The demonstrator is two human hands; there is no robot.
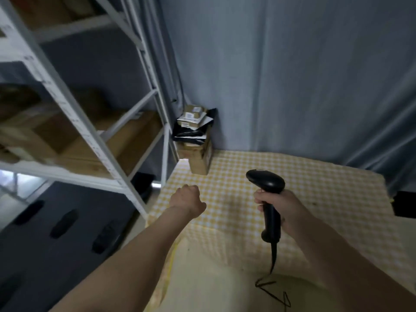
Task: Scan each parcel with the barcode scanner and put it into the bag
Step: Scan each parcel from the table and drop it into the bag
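Shelving [94, 140] at left holds cardboard boxes; parcels [193, 136] are stacked at the table's [315, 199] corner. Right hand [281, 208] grips scanner [266, 183]; left hand [188, 199] is fisted, empty.

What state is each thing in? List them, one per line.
Barcode scanner: upright, gripped by the handle.
Right hand: grips the scanner.
Left hand: fingers curled, holding nothing.
Parcels: stacked at the table's far corner, untouched.
Shelf rack: holds cardboard boxes.

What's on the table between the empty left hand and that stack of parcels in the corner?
Nothing: the head view shows only bare yellow checked tablecloth between the left hand and the stacked cardboard and black-bagged parcels.
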